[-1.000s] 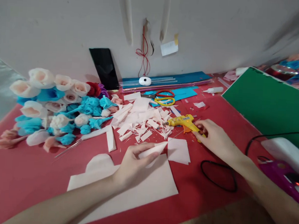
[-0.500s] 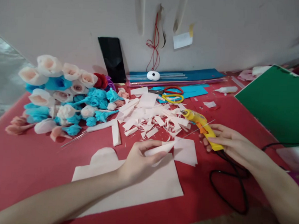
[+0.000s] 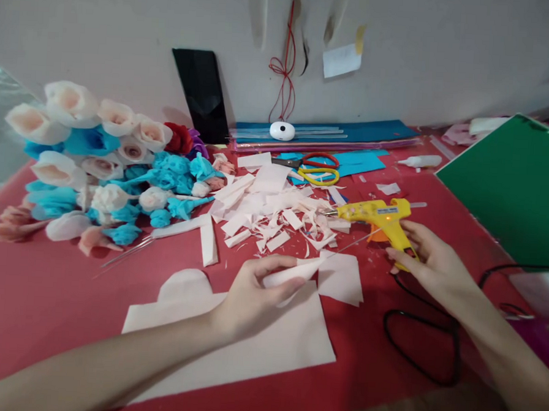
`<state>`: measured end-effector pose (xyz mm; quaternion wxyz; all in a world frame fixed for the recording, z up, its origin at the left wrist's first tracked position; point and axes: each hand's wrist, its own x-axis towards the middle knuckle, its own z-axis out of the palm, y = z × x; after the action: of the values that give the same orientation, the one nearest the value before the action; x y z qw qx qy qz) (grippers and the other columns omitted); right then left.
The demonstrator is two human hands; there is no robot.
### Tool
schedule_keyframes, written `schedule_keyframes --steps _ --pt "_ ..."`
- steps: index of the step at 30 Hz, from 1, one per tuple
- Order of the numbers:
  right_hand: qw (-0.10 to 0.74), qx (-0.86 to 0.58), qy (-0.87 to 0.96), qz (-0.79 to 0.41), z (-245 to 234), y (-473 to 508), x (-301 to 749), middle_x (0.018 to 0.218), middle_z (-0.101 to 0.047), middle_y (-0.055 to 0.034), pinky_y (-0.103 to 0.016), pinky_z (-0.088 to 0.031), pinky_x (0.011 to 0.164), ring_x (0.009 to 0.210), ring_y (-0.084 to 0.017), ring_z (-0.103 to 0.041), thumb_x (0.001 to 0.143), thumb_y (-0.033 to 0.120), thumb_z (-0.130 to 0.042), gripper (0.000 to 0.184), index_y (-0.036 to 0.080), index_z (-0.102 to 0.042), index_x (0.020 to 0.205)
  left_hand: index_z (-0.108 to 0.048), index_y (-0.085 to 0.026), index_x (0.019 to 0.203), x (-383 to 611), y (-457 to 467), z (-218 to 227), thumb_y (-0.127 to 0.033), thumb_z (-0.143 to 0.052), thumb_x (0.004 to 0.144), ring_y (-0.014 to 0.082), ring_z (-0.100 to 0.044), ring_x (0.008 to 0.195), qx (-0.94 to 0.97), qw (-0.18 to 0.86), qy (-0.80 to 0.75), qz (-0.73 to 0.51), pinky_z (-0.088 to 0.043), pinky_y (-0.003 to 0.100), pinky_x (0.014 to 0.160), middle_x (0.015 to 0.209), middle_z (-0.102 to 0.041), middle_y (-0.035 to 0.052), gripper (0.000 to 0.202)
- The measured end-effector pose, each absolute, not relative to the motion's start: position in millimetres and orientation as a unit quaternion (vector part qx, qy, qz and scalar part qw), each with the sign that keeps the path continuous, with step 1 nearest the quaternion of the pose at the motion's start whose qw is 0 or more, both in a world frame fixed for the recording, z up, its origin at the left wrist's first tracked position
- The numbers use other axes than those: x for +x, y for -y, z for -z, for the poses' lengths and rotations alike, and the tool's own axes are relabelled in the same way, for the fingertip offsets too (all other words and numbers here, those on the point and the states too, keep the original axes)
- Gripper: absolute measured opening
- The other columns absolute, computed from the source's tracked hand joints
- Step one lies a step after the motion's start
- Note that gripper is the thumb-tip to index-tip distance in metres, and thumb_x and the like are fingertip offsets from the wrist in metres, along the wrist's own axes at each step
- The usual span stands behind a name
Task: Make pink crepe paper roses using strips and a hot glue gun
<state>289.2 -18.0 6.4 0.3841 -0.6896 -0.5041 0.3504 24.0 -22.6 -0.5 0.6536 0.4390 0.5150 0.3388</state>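
Observation:
My left hand (image 3: 261,290) is closed on a white paper flower (image 3: 292,274), its tapered end pointing right and a thin wire stem (image 3: 353,241) running out of it. In my right hand (image 3: 423,256) is a yellow hot glue gun (image 3: 378,214), gripped by its handle, with the metal nozzle facing left above the paper scraps. A clear glue stick pokes out of its back end. Beneath my left hand lies a large white paper sheet (image 3: 267,340), and a rounded paper piece (image 3: 185,285) sits at its upper edge. Small white squares (image 3: 342,276) rest beside the flower's tip.
Finished paper flowers (image 3: 105,172) crowd the left side. White paper scraps (image 3: 274,211) cover the middle, with scissors (image 3: 316,166) behind. A black phone (image 3: 201,97) leans on the wall. A green board (image 3: 510,187) stands at right; a black cord (image 3: 455,356) loops below the glue gun.
My right hand has turned the glue gun so that it lies more level with its side showing. The left hand keeps its hold on the flower. The view has shifted slightly.

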Motion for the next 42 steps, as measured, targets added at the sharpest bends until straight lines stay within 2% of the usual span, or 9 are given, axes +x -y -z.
schedule_keyframes --steps 3,7,12,15,20,24,31,34,42 --pt "0.405 -0.677 0.463 -0.404 -14 18 284 0.105 -0.051 -0.0092 -0.022 -0.050 0.052 0.075 -0.017 -0.055 0.069 0.027 -0.065 0.043 0.022 -0.046 0.107 -0.064 -0.016 0.076 25 23 -1 -0.029 -0.069 0.063 0.0103 -0.058 0.055 0.441 0.654 -0.514 -0.338 -0.047 0.018 0.050 0.067 -0.065 0.0002 0.019" --pt "0.426 -0.646 0.415 -0.479 -23 18 280 0.088 -0.052 -0.0038 -0.021 -0.049 0.051 0.063 -0.012 -0.051 0.071 0.024 -0.063 0.030 0.021 -0.051 0.098 -0.063 -0.016 0.079 24 24 0 -0.031 -0.067 0.065 0.0106 -0.058 0.057 0.449 0.654 -0.506 -0.338 -0.046 0.018 0.051 0.069 -0.064 0.0007 0.021" --pt "0.438 -0.606 0.365 -0.555 -22 17 276 0.078 -0.052 -0.0023 -0.022 -0.047 0.045 0.063 -0.012 -0.050 0.068 0.025 -0.063 0.022 0.018 -0.054 0.087 -0.063 -0.017 0.082 24 24 3 -0.036 -0.064 0.069 0.0116 -0.059 0.061 0.487 0.641 -0.489 -0.334 -0.047 0.021 0.056 0.073 -0.065 0.0013 0.023" --pt "0.433 -0.593 0.340 -0.588 -22 17 273 0.077 -0.053 -0.0022 -0.020 -0.046 0.044 0.063 -0.012 -0.051 0.067 0.022 -0.064 0.023 0.017 -0.056 0.088 -0.065 -0.017 0.080 22 22 2 -0.029 -0.066 0.067 0.0132 -0.059 0.068 0.535 0.623 -0.473 -0.319 -0.045 0.021 0.060 0.078 -0.065 0.0024 0.018" --pt "0.430 -0.584 0.300 -0.620 -21 18 273 0.074 -0.055 -0.0026 -0.020 -0.045 0.042 0.064 -0.013 -0.054 0.064 0.018 -0.065 0.022 0.017 -0.057 0.085 -0.066 -0.015 0.086 20 13 -10 -0.020 -0.059 0.073 0.0157 -0.058 0.075 0.753 0.491 -0.324 -0.294 -0.044 0.030 0.074 0.081 -0.067 0.0056 0.016" --pt "0.430 -0.578 0.284 -0.633 -20 17 273 0.070 -0.056 -0.0034 -0.020 -0.045 0.041 0.061 -0.013 -0.054 0.063 0.016 -0.065 0.020 0.016 -0.057 0.082 -0.065 -0.016 0.090 34 -6 -23 -0.018 -0.056 0.075 0.0149 -0.059 0.079 0.855 0.414 -0.194 -0.245 -0.033 0.038 0.096 0.084 -0.069 0.0043 0.017" --pt "0.449 -0.551 0.279 -0.645 -23 16 271 0.066 -0.052 -0.0020 -0.020 -0.045 0.041 0.061 -0.013 -0.052 0.067 0.016 -0.063 0.018 0.015 -0.058 0.084 -0.064 -0.016 0.092 68 -55 -12 -0.017 -0.056 0.072 0.0184 -0.058 0.089 0.894 0.389 -0.123 -0.183 -0.036 0.036 0.092 0.091 -0.068 0.0048 0.022" --pt "0.459 -0.544 0.270 -0.648 -26 16 274 0.072 -0.052 -0.0036 -0.019 -0.044 0.040 0.063 -0.013 -0.051 0.068 0.016 -0.061 0.014 0.014 -0.059 0.081 -0.065 -0.015 0.088 74 -63 -2 -0.018 -0.057 0.071 0.0176 -0.060 0.083 0.901 0.385 -0.112 -0.166 -0.032 0.037 0.096 0.086 -0.068 0.0042 0.019" --pt "0.489 -0.540 0.254 -0.637 -39 13 287 0.087 -0.053 -0.0070 -0.014 -0.039 0.037 0.064 -0.010 -0.047 0.072 0.018 -0.057 0.012 0.014 -0.062 0.081 -0.065 -0.014 0.090 74 -60 4 -0.021 -0.057 0.072 0.0166 -0.059 0.080 0.903 0.386 -0.112 -0.151 -0.039 0.032 0.088 0.086 -0.067 0.0068 0.021"
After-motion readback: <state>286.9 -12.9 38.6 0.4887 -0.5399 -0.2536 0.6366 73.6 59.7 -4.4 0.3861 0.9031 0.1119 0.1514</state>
